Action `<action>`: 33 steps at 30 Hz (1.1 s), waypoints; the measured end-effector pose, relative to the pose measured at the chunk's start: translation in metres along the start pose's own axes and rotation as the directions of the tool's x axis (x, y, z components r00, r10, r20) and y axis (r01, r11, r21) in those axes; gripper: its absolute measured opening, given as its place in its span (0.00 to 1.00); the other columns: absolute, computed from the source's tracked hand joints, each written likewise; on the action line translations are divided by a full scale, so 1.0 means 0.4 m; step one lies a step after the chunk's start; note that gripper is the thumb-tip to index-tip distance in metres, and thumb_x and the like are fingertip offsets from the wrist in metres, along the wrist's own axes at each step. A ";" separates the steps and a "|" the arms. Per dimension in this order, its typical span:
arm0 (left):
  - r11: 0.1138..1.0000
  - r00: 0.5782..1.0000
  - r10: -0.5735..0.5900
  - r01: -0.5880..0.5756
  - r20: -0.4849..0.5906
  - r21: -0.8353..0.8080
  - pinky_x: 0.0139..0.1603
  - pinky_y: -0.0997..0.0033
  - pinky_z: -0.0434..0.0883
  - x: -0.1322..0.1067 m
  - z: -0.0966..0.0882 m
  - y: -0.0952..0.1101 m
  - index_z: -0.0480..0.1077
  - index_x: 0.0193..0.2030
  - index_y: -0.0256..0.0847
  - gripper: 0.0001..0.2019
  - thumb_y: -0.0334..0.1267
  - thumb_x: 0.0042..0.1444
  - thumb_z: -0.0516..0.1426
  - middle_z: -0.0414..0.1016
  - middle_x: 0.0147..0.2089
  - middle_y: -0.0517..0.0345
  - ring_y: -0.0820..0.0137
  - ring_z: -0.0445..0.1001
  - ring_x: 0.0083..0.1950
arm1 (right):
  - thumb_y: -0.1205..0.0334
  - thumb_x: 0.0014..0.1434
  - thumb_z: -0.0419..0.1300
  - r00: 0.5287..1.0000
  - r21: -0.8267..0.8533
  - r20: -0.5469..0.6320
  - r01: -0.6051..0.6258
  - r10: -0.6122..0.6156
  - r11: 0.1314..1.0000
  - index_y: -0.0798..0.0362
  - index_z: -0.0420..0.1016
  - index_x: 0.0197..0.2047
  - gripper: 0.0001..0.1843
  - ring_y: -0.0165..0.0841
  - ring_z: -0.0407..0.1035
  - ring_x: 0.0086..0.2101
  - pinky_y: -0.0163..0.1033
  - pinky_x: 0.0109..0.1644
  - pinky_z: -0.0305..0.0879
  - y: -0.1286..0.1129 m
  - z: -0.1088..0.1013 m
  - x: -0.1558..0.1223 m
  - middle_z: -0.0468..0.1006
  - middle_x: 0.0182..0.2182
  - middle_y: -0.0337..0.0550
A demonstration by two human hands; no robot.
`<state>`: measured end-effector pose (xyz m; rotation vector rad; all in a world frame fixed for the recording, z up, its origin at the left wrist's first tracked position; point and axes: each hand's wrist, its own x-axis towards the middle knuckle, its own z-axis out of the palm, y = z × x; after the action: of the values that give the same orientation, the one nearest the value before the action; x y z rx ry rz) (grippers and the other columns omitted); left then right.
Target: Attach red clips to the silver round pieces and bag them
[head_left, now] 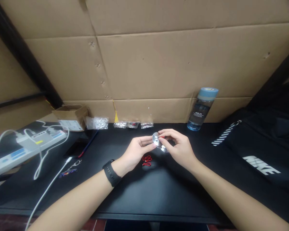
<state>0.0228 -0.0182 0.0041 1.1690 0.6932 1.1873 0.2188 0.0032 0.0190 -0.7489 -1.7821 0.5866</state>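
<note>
Both hands meet above the middle of a black table point(144, 192). My left hand point(136, 152), with a black watch on its wrist, pinches the edge of a round silver disc point(156, 139). My right hand point(178, 146) pinches the same disc from the right, with a small red piece at its fingertips. A second silvery disc point(164, 149) shows just below, under my right fingers. A red looped cord point(146, 160) lies on the table beneath my left hand.
Small clear bags point(133, 124) line the cardboard wall at the back, beside a small cardboard box point(72, 116). A blue-capped water bottle point(201, 109) stands back right. A black bag point(262, 150) fills the right. A white power strip point(26, 146), cables, a phone point(75, 148) and keys point(69, 170) lie left.
</note>
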 end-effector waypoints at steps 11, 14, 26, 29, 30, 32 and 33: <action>0.992 0.999 0.002 0.002 0.034 -0.124 0.67 0.57 0.66 0.001 -0.003 0.007 0.80 0.58 0.40 0.22 0.40 0.57 0.70 0.81 0.59 0.43 0.58 0.79 0.59 | 0.57 0.66 0.66 0.997 0.131 0.080 -0.029 0.018 0.991 0.49 0.82 0.41 0.06 0.40 0.78 0.47 0.47 0.52 0.79 0.001 -0.020 0.009 0.80 0.47 0.49; 0.987 1.000 -0.022 0.023 0.011 -0.160 0.66 0.58 0.67 0.002 -0.007 0.006 0.81 0.57 0.41 0.22 0.40 0.56 0.71 0.82 0.57 0.43 0.58 0.79 0.58 | 0.56 0.66 0.67 0.994 0.147 0.106 -0.030 0.014 0.989 0.49 0.82 0.41 0.07 0.40 0.78 0.47 0.47 0.51 0.80 0.001 -0.023 0.010 0.79 0.47 0.49; 0.991 0.998 -0.061 0.057 -0.026 -0.123 0.64 0.59 0.69 0.002 -0.008 0.004 0.81 0.55 0.39 0.21 0.42 0.56 0.71 0.83 0.55 0.43 0.58 0.80 0.57 | 0.64 0.69 0.60 0.956 -0.151 0.252 0.190 -0.148 0.970 0.43 0.80 0.57 0.16 0.36 0.75 0.42 0.41 0.42 0.77 -0.015 -0.041 0.018 0.77 0.48 0.47; 0.991 0.996 -0.083 0.077 -0.044 -0.109 0.63 0.59 0.70 0.001 -0.010 -0.001 0.81 0.55 0.38 0.20 0.42 0.57 0.70 0.83 0.54 0.43 0.58 0.80 0.57 | 0.64 0.68 0.60 0.945 -0.179 0.292 0.203 -0.145 0.963 0.43 0.82 0.55 0.15 0.34 0.76 0.40 0.41 0.42 0.78 -0.014 -0.041 0.014 0.77 0.48 0.47; 0.991 0.995 -0.088 0.082 -0.048 -0.105 0.63 0.59 0.70 0.001 -0.011 -0.002 0.82 0.55 0.38 0.20 0.42 0.57 0.70 0.84 0.54 0.43 0.58 0.80 0.56 | 0.63 0.67 0.61 0.943 -0.186 0.301 0.201 -0.139 0.962 0.43 0.82 0.55 0.15 0.35 0.77 0.40 0.41 0.43 0.78 -0.013 -0.042 0.013 0.78 0.48 0.47; 0.991 0.994 -0.095 0.090 -0.052 -0.099 0.62 0.60 0.70 0.001 -0.013 -0.005 0.82 0.55 0.39 0.20 0.42 0.57 0.70 0.84 0.53 0.44 0.59 0.81 0.54 | 0.60 0.64 0.66 0.939 -0.202 0.317 0.205 -0.135 0.958 0.44 0.82 0.54 0.15 0.37 0.78 0.43 0.43 0.48 0.79 -0.010 -0.043 0.013 0.79 0.51 0.47; 0.991 0.994 -0.098 0.092 -0.053 -0.098 0.62 0.61 0.70 0.001 -0.013 -0.006 0.82 0.55 0.39 0.20 0.42 0.58 0.70 0.84 0.53 0.44 0.60 0.81 0.53 | 0.58 0.62 0.69 0.935 -0.212 0.327 0.212 -0.136 0.954 0.44 0.82 0.54 0.17 0.39 0.78 0.46 0.45 0.51 0.78 -0.007 -0.044 0.014 0.79 0.52 0.48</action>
<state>0.0189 -0.0161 0.0002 1.0150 0.7204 1.1647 0.2336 0.0058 0.0301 -0.6792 -2.2165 0.3820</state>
